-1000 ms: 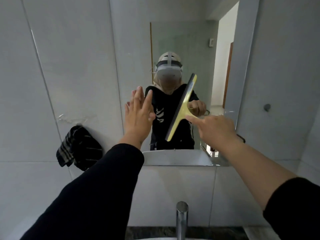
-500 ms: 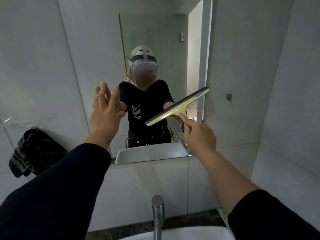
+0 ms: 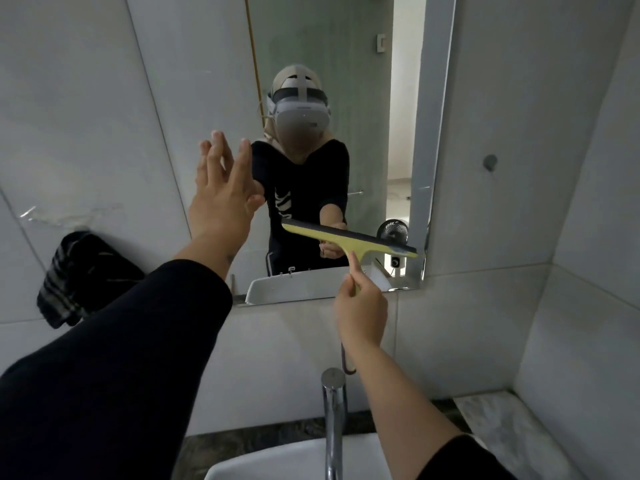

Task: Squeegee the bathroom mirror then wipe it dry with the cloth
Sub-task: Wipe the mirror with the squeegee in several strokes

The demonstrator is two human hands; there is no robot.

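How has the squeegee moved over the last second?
Yes. The squeegee has swung from near upright to level and dropped toward the mirror's bottom right corner, held by the right hand.

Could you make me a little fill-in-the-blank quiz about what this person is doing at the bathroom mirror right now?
1. The right hand holds the yellow squeegee by its ____.
2. The squeegee's blade lies nearly level across the ____ part of the mirror.
3. The left hand is raised with its fingers spread and holds ____.
4. The dark striped cloth hangs on the wall to the ____ of the mirror.

Missing words: handle; lower; nothing; left
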